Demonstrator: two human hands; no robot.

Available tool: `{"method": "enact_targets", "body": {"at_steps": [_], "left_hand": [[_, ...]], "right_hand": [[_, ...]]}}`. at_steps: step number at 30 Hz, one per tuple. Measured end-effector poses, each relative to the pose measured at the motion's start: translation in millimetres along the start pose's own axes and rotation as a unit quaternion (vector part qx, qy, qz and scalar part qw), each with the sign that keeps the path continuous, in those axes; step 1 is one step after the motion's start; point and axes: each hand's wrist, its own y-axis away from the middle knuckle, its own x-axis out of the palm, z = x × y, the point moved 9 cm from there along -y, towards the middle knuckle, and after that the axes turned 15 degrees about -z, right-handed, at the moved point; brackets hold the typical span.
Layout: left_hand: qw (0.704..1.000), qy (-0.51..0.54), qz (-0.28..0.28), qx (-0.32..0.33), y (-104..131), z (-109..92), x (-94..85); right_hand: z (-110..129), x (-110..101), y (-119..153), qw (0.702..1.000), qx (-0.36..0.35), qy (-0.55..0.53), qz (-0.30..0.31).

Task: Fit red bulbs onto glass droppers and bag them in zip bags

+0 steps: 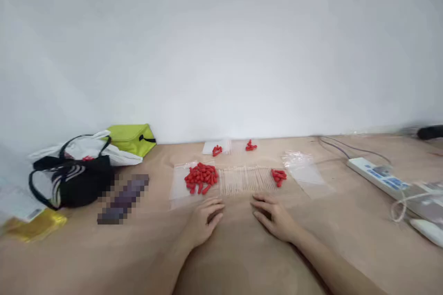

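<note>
My left hand (205, 222) rests on the brown table, thumb apart from the fingers, holding nothing. It lies just below a large heap of small red pieces (201, 177) on a clear plastic bag. Across from it, my right hand (274, 217) also rests with fingers apart and nothing in it. Beyond and between the hands is a row of thin pale sticks (246, 179). A smaller red cluster (278, 177) sits at the right end of the row. Two more little red groups (217, 150) (251, 145) lie farther back near the wall.
Clear plastic bags (304, 168) lie right of the sticks. At the right are a power strip (384, 177), cables and a white mouse (427, 231). A black bag (81, 182), a green box-shaped bag (129, 138), a pixelated dark object (123, 199) and yellow packaging (36, 225) stand left.
</note>
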Motion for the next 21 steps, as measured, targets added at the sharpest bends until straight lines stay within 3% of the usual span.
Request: {"method": "enact_targets", "body": {"at_steps": [21], "left_hand": [[1.0, 0.023, -0.019, 0.003, 0.2, 2.2, 1.3]], "right_hand": [[-1.5, -1.6, -1.2, 1.0, -0.001, -0.016, -0.007]]}}
